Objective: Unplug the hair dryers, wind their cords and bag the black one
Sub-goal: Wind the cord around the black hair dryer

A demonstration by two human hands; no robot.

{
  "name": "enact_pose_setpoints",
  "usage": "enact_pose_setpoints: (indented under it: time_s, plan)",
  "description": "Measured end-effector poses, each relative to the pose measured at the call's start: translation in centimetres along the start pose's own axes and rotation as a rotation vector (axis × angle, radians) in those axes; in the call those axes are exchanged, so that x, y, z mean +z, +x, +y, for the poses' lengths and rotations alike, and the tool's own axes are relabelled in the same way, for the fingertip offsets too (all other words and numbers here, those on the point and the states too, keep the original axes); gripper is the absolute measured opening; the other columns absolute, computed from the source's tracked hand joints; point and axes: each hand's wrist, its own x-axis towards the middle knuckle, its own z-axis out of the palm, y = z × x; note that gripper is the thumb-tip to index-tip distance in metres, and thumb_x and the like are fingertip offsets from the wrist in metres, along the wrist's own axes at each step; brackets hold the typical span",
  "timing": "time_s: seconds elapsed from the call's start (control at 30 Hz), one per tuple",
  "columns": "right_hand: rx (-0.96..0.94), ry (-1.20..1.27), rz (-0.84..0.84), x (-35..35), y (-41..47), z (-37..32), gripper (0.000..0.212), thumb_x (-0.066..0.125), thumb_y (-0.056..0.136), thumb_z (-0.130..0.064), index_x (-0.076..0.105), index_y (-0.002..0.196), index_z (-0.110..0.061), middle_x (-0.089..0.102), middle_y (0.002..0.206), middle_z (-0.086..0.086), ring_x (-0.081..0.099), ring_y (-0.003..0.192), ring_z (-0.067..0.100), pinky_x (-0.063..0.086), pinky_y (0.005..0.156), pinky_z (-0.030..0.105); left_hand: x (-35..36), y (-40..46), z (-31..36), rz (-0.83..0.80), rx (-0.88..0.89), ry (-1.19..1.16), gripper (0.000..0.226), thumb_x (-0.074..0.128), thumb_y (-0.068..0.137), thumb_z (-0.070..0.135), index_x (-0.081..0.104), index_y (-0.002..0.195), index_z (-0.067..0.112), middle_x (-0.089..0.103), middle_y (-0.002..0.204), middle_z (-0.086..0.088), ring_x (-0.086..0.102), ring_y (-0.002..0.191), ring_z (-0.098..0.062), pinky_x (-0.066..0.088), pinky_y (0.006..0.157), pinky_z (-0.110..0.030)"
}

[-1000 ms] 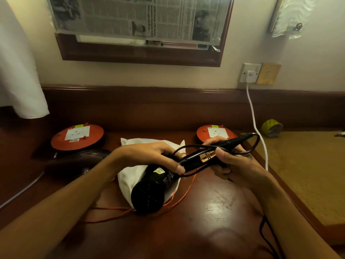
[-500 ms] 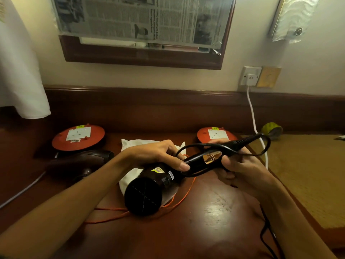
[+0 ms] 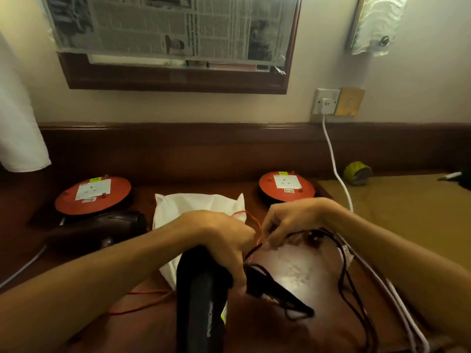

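Note:
My left hand [image 3: 221,240] grips the black hair dryer [image 3: 201,301] at the top of its barrel, which points down toward me; its handle [image 3: 280,294] sticks out to the right. My right hand [image 3: 293,220] pinches the dryer's black cord [image 3: 341,261], which loops out to the right and down off the desk. A white cloth bag [image 3: 198,205] with an orange drawstring [image 3: 142,301] lies flat behind the dryer. A second, dark brown hair dryer [image 3: 102,228] rests on the desk at the left.
Two orange extension reels [image 3: 91,197] [image 3: 285,184] sit at the back of the wooden desk. A white cable [image 3: 334,161] runs from a wall socket [image 3: 326,101] down past my right arm. A green tape roll [image 3: 356,171] lies on the tan surface at right.
The dryer has turned so its barrel points toward me and sits lower and nearer. My right hand left the handle and now pinches the cord above it.

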Motion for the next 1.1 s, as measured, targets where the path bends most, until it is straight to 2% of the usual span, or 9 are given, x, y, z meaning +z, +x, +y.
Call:
enact_pose_setpoints:
  time_s: [0.07,0.17,0.33,0.47,0.63,0.77,0.87,0.97,1.1]
  plan:
    - [0.071,-0.069,0.013,-0.8,-1.5,-2.4,0.021,0.065,0.097,-0.017,0.068,0.100,0.003,0.057,0.069,0.005,0.045,0.047,0.013,0.040,0.046,0.024,-0.4,0.6,-1.0,0.067,-0.086,0.023,0.045,0.081,0.078,0.056,0.061,0.061,0.019,0.053,0.057,0.003,0.051,0.052,-0.014,0.046,0.058,-0.033]
    - [0.052,-0.048,0.208,0.4,-3.4,-4.2,0.017,0.061,0.100,-0.018,0.070,0.104,-0.005,0.060,0.071,0.006,0.051,0.048,0.012,0.044,0.048,0.029,-2.1,0.6,-3.7,0.169,-0.077,-0.130,0.048,0.081,0.076,0.059,0.079,0.075,0.011,0.056,0.056,0.002,0.050,0.054,-0.016,0.046,0.057,-0.038]
    - [-0.241,0.870,0.426,7.5,-3.9,-2.7,0.032,0.053,0.102,-0.025,0.062,0.112,0.005,0.045,0.059,0.007,0.039,0.036,0.013,0.042,0.037,0.025,-4.5,-0.9,-7.2,0.344,-0.058,-0.398,0.041,0.083,0.078,0.054,0.083,0.082,0.013,0.066,0.065,-0.001,0.055,0.054,-0.009,0.041,0.053,-0.025]
    - [-0.397,1.193,0.233,14.3,-0.3,-0.9,0.049,0.060,0.095,-0.055,0.067,0.086,-0.007,0.020,0.054,0.004,0.018,0.042,0.012,0.014,0.043,0.025,-3.0,-0.4,-7.4,0.298,0.081,-0.630,0.030,0.084,0.083,0.041,0.084,0.092,0.013,0.079,0.089,-0.013,0.071,0.074,-0.021,0.053,0.069,-0.034]
    - [-0.266,0.859,0.130,13.4,1.4,2.0,0.061,0.065,0.087,-0.062,0.050,0.063,-0.009,0.028,0.051,-0.001,0.015,0.046,0.015,0.013,0.045,0.027,-1.6,-0.7,-5.8,0.224,0.257,-0.739,0.026,0.081,0.085,0.022,0.080,0.100,0.000,0.076,0.094,-0.025,0.073,0.084,-0.044,0.057,0.082,-0.053]
    - [-0.224,0.437,0.159,7.7,0.7,3.7,0.010,0.076,0.083,-0.018,0.069,0.076,-0.015,0.055,0.065,0.003,0.045,0.054,0.011,0.036,0.055,0.033,-1.8,-1.5,-3.1,0.066,0.268,-0.513,0.022,0.082,0.086,0.028,0.082,0.090,0.007,0.078,0.078,-0.004,0.068,0.069,-0.006,0.052,0.069,-0.022]
    - [-0.067,0.192,0.107,3.2,-0.9,1.3,0.013,0.071,0.091,-0.013,0.071,0.082,-0.005,0.058,0.069,0.005,0.045,0.055,0.012,0.036,0.055,0.031,-0.5,0.0,-0.5,-0.022,0.154,-0.247,0.033,0.083,0.083,0.045,0.081,0.080,0.012,0.059,0.052,0.014,0.052,0.049,-0.001,0.041,0.054,-0.019]
    - [-0.006,0.017,0.125,0.7,-2.7,-2.4,0.016,0.063,0.098,-0.016,0.073,0.099,-0.003,0.052,0.071,0.011,0.041,0.052,0.016,0.036,0.047,0.023,-0.7,0.5,-1.5,0.077,0.032,-0.203,0.041,0.084,0.077,0.051,0.080,0.080,0.010,0.061,0.054,0.007,0.054,0.053,-0.010,0.046,0.058,-0.033]
    - [-0.010,0.040,0.333,2.3,-5.2,-4.8,0.017,0.057,0.102,-0.021,0.069,0.096,-0.011,0.058,0.060,0.006,0.048,0.046,0.021,0.038,0.042,0.028,-3.4,-1.8,-4.1,0.241,-0.008,-0.291,0.047,0.082,0.075,0.057,0.082,0.079,0.010,0.062,0.062,-0.003,0.053,0.058,-0.014,0.044,0.058,-0.038]
